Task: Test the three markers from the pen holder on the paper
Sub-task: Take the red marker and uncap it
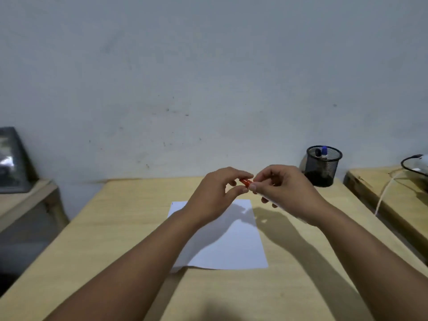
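Nearest us, two bare forearms reach out over the desk [301, 286], and under them lies the paper [240, 242], flat, white, with only a tiny dark tick near its far left corner, too small to read. Up above its far edge the hands meet: the left hand [214, 193] has its fingertips pinched on the red cap [245, 182], while the right hand [284, 191] is closed around the rest of the marker, whose barrel is almost wholly hidden in the fist. Looks to me like the cap is being worked, though whether it is seated or parting I cannot tell. Here is the risk: a stiff cap giving way suddenly could jerk the tip across fingers or desk instead of the sheet, and the loose cap could roll off the edge. The sheet is unweighted too, so a hard stroke may drag it. Farther back on the right, near the wall, stands the mesh holder [323, 169] with a blue marker [324, 152] and a dark one [317, 153] poking out.
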